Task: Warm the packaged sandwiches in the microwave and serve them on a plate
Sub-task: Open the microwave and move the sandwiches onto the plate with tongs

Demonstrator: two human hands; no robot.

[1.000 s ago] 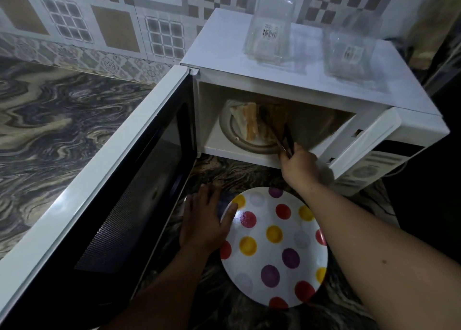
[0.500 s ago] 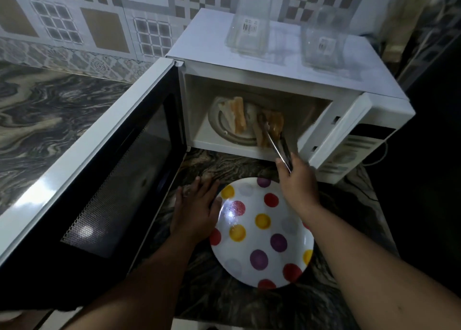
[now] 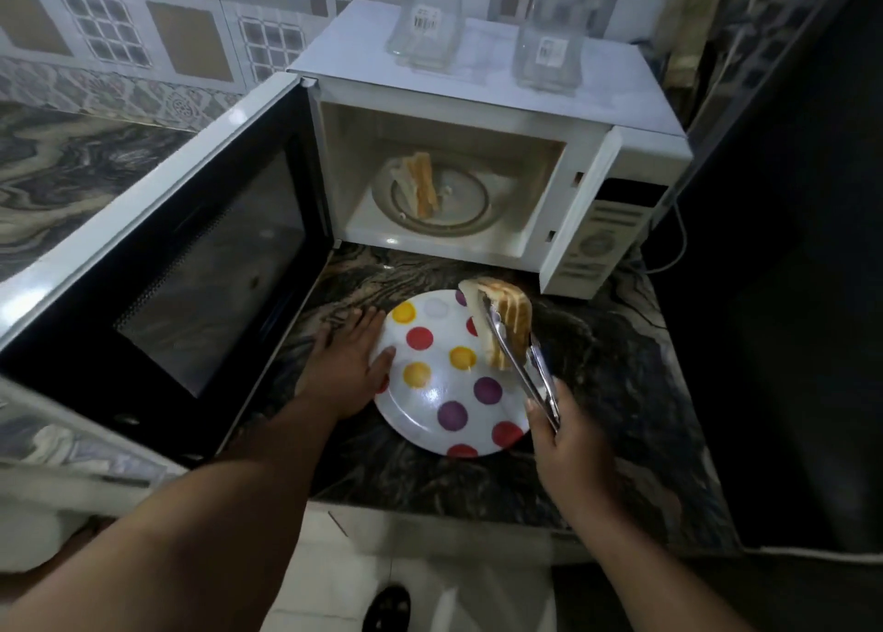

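Above the plate (image 3: pixel 432 404) — right hand (image 3: pixel 566 445) grips tongs (image 3: pixel 523 368) pinching a sandwich (image 3: pixel 507 320).

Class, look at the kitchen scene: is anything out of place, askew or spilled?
Nothing stands out. One sandwich sits on the turntable in the microwave, another sandwich is gripped in the tongs over the plate.

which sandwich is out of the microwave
The sandwich in the tongs, held by the right hand above the plate. The other sandwich sits on the turntable inside.
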